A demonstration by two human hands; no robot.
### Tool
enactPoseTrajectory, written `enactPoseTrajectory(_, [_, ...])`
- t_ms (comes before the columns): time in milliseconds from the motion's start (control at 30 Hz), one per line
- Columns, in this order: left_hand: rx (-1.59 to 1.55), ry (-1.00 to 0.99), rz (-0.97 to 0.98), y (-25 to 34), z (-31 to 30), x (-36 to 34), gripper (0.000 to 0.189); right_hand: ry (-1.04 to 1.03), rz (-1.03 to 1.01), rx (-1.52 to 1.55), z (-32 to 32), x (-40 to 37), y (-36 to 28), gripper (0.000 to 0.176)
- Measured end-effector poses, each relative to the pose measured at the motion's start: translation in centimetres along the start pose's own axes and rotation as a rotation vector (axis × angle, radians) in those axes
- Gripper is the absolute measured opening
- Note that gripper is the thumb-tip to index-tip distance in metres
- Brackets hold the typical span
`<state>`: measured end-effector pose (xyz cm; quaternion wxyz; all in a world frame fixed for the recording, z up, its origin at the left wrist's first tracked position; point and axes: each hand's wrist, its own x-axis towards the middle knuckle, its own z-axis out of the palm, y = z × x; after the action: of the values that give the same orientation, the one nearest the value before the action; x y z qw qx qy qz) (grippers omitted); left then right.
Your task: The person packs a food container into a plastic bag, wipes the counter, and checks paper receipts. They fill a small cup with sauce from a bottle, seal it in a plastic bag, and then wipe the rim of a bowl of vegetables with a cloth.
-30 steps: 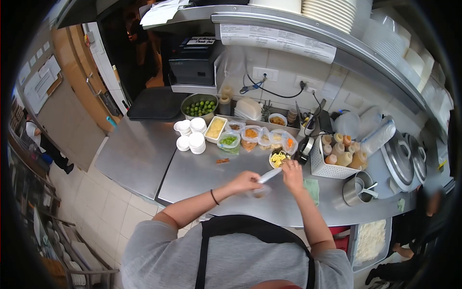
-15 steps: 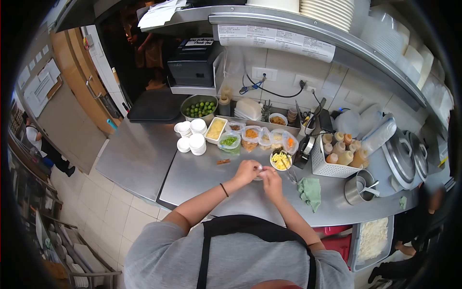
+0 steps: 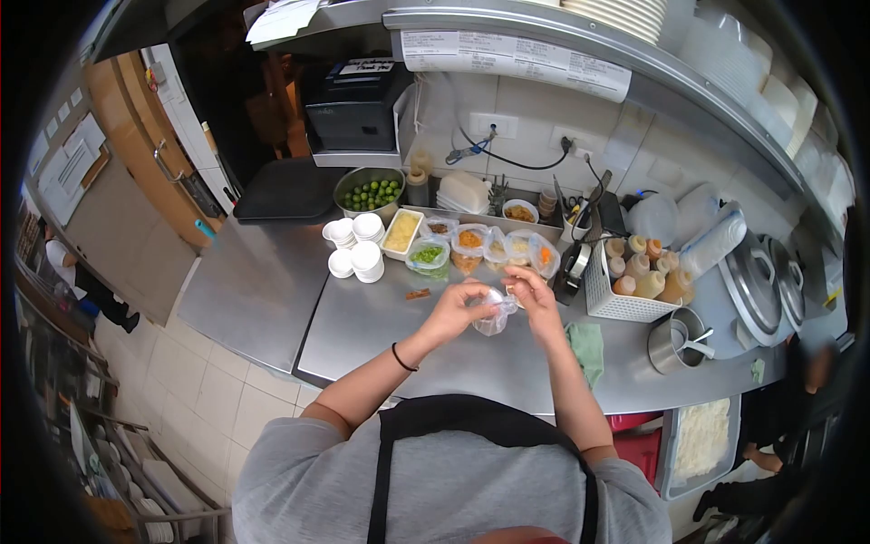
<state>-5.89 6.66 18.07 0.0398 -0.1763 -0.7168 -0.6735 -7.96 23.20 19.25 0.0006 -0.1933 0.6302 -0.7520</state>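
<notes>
A small clear plastic bag [image 3: 490,319] hangs between my hands above the steel counter. My left hand [image 3: 458,313] pinches its left side between thumb and fingers. At the bag's gathered upper right end, my right hand [image 3: 536,304] has its fingers curled and closed on the plastic. What the bag holds is hard to make out. Just beyond my hands sit open bags of chopped green vegetable [image 3: 427,258], orange pieces [image 3: 469,243] and pale pieces [image 3: 517,247]. The bowl of yellow strips is mostly hidden behind my right hand.
White cups [image 3: 367,258] are stacked beside a tray of yellow food [image 3: 401,232] and a bowl of green citrus [image 3: 373,193]. On the right are a bottle basket [image 3: 632,308], a green cloth [image 3: 586,352] and a metal pot [image 3: 675,340]. A person [image 3: 807,399] is at far right.
My hands have moved apart, and the right one has risen slightly. More of the plastic bag now shows between them. My right hand now covers the bowl of yellow strips.
</notes>
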Motion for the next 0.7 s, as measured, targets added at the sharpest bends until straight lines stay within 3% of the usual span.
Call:
enactPoseTrajectory(33, [-0.290,-0.132,-0.116,1.1,-0.1,-0.1,0.012,0.010,0.003,0.002,-0.3,0.0,-0.2,0.013])
enactPoseTrajectory(100, [-0.388,-0.206,-0.139,2.6,0.0,-0.4,0.011,-0.343,-0.060,0.041,-1.0,-0.3,-0.3,0.013])
enactPoseTrajectory(167, [-0.497,-0.231,-0.106,3.1,0.2,-0.5,0.014,-0.349,-0.072,0.043,-0.8,-0.6,-0.7,0.013])
enactPoseTrajectory(300, [-0.378,-0.102,-0.070,3.0,-1.0,0.4,0.014,-0.140,-0.164,-0.119,1.6,-1.3,-1.3,0.009])
enactPoseTrajectory(400, [0.173,0.198,0.210,3.1,-1.2,1.0,0.017,0.036,-0.490,-0.533,3.7,-2.1,-2.2,0.008])
enactPoseTrajectory(533, [0.143,0.256,0.222,3.3,-1.1,0.9,0.024,0.020,-0.567,-0.712,3.9,-2.5,-2.9,0.015])
enactPoseTrajectory(600, [-0.188,0.140,0.035,3.8,-1.3,0.5,0.029,0.194,-0.466,-0.544,4.4,-2.4,-4.6,0.018])
enactPoseTrajectory(633, [-0.189,0.145,0.033,3.6,-1.2,0.4,0.029,0.278,-0.414,-0.460,4.5,-2.3,-5.0,0.019])
enactPoseTrajectory(700, [-0.496,-0.043,0.003,3.0,-0.7,0.0,0.027,0.223,-0.335,-0.408,2.8,-2.1,-3.7,0.016])
